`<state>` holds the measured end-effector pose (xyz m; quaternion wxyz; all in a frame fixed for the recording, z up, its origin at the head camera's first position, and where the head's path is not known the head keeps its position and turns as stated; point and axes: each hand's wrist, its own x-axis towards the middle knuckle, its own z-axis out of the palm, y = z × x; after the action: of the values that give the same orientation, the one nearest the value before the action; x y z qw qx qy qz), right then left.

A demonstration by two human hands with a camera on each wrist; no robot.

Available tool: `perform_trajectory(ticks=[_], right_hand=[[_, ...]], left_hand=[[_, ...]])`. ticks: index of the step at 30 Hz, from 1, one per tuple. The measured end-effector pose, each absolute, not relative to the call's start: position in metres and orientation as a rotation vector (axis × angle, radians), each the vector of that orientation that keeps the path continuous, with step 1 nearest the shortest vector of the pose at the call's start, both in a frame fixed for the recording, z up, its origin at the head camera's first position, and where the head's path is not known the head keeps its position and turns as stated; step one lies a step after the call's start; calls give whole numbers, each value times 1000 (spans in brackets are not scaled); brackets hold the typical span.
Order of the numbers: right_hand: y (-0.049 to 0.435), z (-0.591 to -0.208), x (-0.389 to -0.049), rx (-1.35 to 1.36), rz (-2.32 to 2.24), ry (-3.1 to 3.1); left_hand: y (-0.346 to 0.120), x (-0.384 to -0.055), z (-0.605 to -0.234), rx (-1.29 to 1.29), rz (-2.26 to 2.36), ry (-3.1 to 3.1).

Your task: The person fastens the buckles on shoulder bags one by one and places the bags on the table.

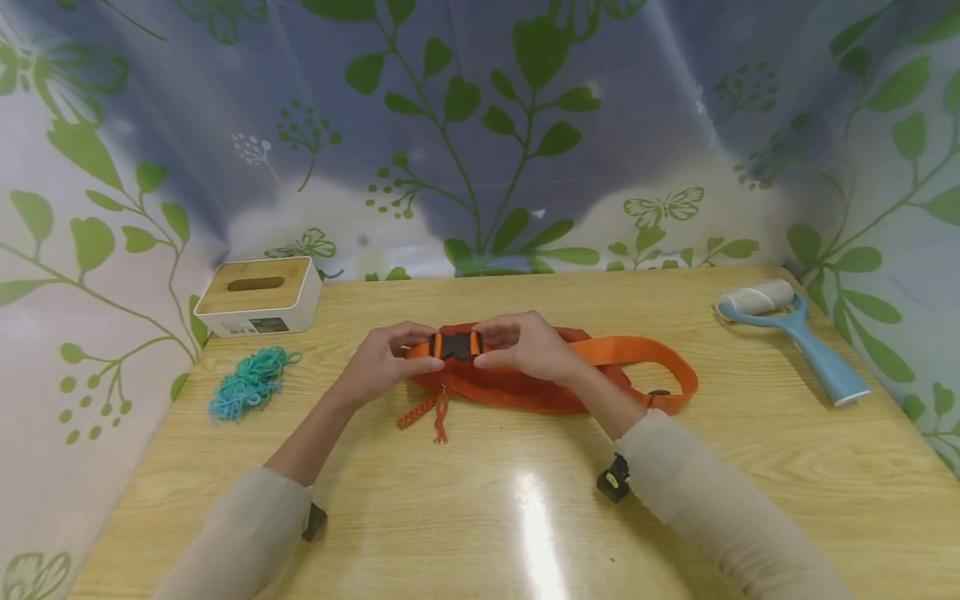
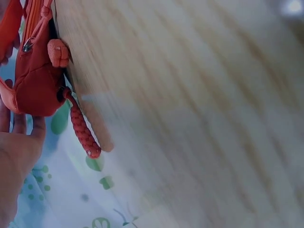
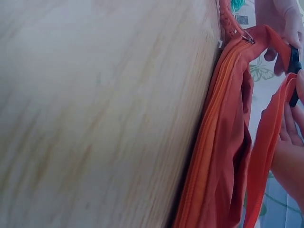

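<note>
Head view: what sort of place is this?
Probably a makeshift tabletop booth: a wooden table enclosed by leaf-print plastic sheeting, with household items laid out, such as a tissue box and a lint roller.

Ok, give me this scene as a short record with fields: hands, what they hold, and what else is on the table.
left hand: pinches the left side of the black buckle
right hand: pinches the buckle's right side
buckle: appears joined, held just above the orange waist bag
bag: lies on the wooden table, strap looping right, braided zip pull hanging
left of the bag: teal yarn, tissue box
right of the bag: blue lint roller
</note>
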<state>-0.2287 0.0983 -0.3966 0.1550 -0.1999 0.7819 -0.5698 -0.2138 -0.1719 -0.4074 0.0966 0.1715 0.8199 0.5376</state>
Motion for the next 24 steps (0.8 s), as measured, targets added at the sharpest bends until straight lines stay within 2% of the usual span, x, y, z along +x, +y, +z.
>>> perform_trajectory(ticks=[24], right_hand=[[100,-401,-234,-690,-1556,2269]], left_hand=[[-174,-216,-409,530,1491,2511]])
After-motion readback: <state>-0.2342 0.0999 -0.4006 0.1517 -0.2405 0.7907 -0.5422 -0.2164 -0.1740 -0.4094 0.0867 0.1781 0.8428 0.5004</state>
